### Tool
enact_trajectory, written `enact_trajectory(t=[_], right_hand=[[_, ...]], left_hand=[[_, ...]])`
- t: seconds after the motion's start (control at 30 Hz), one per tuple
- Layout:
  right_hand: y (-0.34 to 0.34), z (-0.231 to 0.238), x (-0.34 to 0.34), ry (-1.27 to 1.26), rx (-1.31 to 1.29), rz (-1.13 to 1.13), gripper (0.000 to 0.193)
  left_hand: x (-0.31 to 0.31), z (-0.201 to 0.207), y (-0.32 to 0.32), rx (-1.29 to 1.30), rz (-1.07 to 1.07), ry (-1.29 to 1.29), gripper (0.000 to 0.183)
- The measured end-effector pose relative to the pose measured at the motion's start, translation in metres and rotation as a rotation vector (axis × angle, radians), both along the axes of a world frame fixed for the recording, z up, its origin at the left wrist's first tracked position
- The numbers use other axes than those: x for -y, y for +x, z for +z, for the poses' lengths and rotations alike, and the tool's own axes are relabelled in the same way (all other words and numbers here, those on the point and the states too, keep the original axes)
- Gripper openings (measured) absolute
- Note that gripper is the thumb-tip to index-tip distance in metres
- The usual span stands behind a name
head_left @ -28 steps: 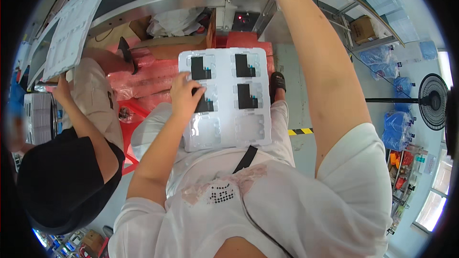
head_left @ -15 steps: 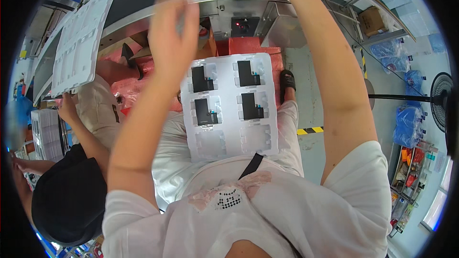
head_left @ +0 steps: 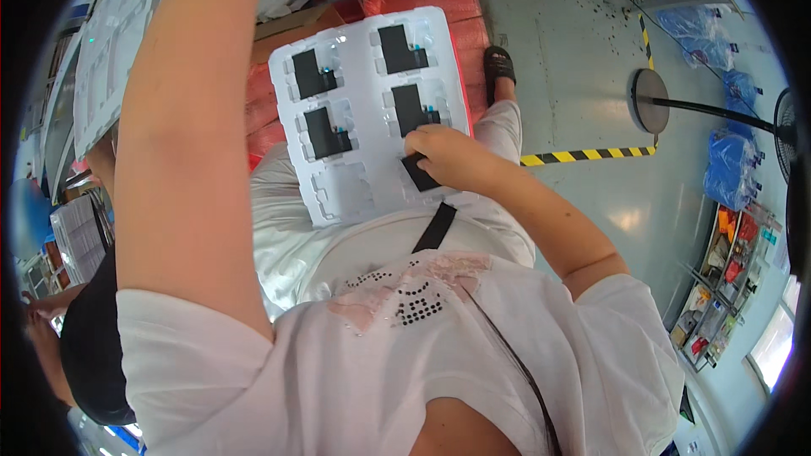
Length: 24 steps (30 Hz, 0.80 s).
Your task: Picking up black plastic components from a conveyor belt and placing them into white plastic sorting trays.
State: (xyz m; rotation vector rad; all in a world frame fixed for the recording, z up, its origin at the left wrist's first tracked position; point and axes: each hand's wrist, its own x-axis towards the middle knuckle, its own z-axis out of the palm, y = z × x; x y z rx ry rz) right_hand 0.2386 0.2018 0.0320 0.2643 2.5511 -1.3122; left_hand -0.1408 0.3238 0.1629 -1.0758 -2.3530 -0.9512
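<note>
Right hand (head_left: pixel 448 156) pinches a black part (head_left: pixel 420 176), grip clamped on it, right at the tray's (head_left: pixel 372 110) empty near-right pocket, long axis slanting across the slot. Left arm (head_left: pixel 182 118) reaches up out of view; cannot tell its grip. Tray rests on lap.

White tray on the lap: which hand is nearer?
Right. The right hand rests on the white tray, pressing a black part into a pocket. The left arm reaches up past the tray; its hand is out of frame.

The white tray (head_left: pixel 355 186) looks like thin glossy moulded plastic; its black parts (head_left: pixel 402 48) look matt.
</note>
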Motion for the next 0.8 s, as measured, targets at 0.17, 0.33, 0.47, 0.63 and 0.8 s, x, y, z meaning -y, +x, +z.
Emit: enact_trajectory(t=[0.17, 0.33, 0.47, 0.63, 0.8], right_hand=[[0.028, 0.008, 0.038, 0.182, -0.488, -0.34, 0.029], [0.079, -0.018, 0.049, 0.27, -0.324, -0.229, 0.026], [0.073, -0.017, 0.055, 0.286, -0.354, -0.143, 0.026], [0.065, -0.029, 0.066, 0.379, -0.409, -0.224, 0.03], [0.07, -0.029, 0.078, 0.755, -0.323, -0.248, 0.046]], left_hand=[[0.15, 0.033, 0.092, 0.242, -0.301, 0.232, 0.024], [0.27, -0.007, 0.18, 0.767, -0.407, 0.201, 0.018], [0.328, -0.083, 0.202, 0.966, -0.304, -0.084, 0.019], [0.347, -0.164, 0.222, 0.558, -0.3, -0.149, 0.015], [0.349, -0.178, 0.243, 0.166, -0.251, -0.191, 0.017]])
